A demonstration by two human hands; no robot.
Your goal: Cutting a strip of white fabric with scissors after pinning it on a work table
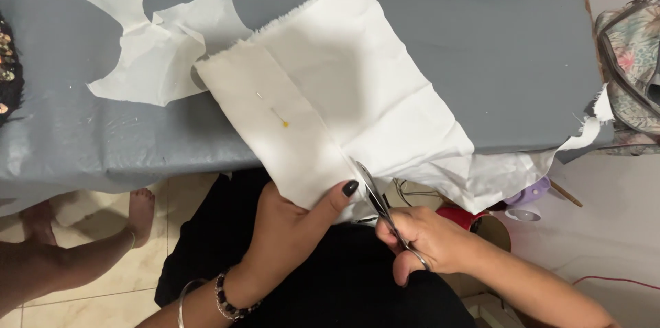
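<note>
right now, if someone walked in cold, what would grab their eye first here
First the folded white cloth lying slantwise over the near edge of the grey table, with a yellow-headed pin stuck in it. Next the scissors in the right hand, blades at the cloth's lower edge, while the left hand pinches that edge beside them. Cut white scraps lie at upper left.

White cloth (344, 87), yellow-head pin (284, 124), grey table (495, 46).
</note>
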